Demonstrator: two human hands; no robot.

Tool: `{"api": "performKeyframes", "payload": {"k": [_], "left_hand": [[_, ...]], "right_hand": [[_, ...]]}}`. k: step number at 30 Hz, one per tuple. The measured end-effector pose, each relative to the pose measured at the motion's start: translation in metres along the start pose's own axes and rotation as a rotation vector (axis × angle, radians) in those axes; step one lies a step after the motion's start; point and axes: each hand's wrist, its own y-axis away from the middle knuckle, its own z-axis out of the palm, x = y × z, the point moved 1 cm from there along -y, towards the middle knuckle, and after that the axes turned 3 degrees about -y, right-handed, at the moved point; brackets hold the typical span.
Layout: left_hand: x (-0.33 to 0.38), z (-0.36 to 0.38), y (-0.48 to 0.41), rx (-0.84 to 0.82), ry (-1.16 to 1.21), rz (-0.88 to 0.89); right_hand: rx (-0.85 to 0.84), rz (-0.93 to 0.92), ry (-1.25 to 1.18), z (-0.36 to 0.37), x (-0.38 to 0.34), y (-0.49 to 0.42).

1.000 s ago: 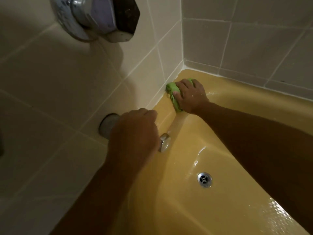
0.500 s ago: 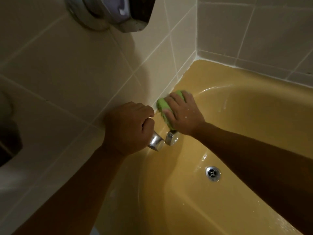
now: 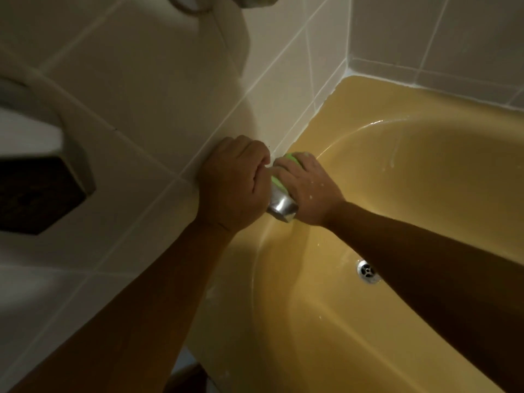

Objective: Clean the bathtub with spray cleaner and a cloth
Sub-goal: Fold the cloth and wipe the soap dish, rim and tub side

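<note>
Right hand (image 3: 309, 188) is clamped over the green cloth (image 3: 277, 181), fingers curled round it, pressing it at the tub's rim where the wall tiles (image 3: 141, 80) begin. The left hand (image 3: 235, 180) touches it, a tight fist closed on a chrome fitting (image 3: 282, 207) that pokes out at five o'clock of the fist. Both work the left edge of the yellow bathtub (image 3: 312, 321). Inside the tub there are wet streaks at two o'clock of the hands and the drain (image 3: 367, 270) at four o'clock, partly behind the right forearm.

cream tiled walls (image 3: 147, 89) meeting at corner (image 3: 347, 63), dim light
</note>
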Motion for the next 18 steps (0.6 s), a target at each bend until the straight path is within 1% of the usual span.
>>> {"api": "performKeyframes", "payload": {"k": [2,4,5,6,7,8,9,10,11,13,14,15,16,18], "left_hand": [[-0.001,-0.002,0.009,-0.004,-0.028,0.021],[-0.001,-0.005,0.021,-0.022,-0.043,0.036],[-0.002,-0.006,0.025,-0.035,-0.034,0.044],[-0.002,-0.008,0.027,-0.049,-0.016,0.059],[-0.004,-0.01,0.028,-0.064,0.004,0.079],[-0.005,-0.012,0.029,-0.083,0.029,0.094],[-0.008,-0.014,0.03,-0.109,0.062,0.096],[-0.01,-0.017,0.03,-0.141,0.102,0.087],[-0.014,-0.019,0.032,-0.175,0.144,0.067],[-0.021,-0.025,0.035,-0.226,0.222,0.017],[-0.024,-0.027,0.037,-0.243,0.256,-0.007],[-0.026,-0.03,0.039,-0.258,0.288,-0.028],[-0.027,-0.033,0.04,-0.271,0.317,-0.047],[-0.028,-0.04,0.044,-0.265,0.343,-0.065]], "right_hand": [[0.073,0.162,-0.092,0.005,-0.018,0.008],[0.205,0.247,-0.261,0.016,-0.047,0.021],[0.18,0.217,-0.321,0.022,-0.06,0.027],[0.085,0.124,-0.315,0.024,-0.068,0.031],[-0.032,0.003,-0.268,0.027,-0.067,0.032],[-0.136,-0.075,-0.209,0.024,-0.063,0.03],[-0.171,-0.107,-0.17,0.023,-0.057,0.026],[-0.164,-0.084,-0.164,0.02,-0.054,0.021],[-0.122,-0.02,-0.181,0.018,-0.059,0.02],[0.026,0.134,-0.181,0.022,-0.083,0.028],[0.059,0.182,-0.149,0.024,-0.101,0.034],[0.046,0.166,-0.105,0.028,-0.116,0.039],[-0.02,0.084,-0.067,0.031,-0.129,0.045],[-0.158,-0.075,-0.035,0.035,-0.132,0.052]]}}
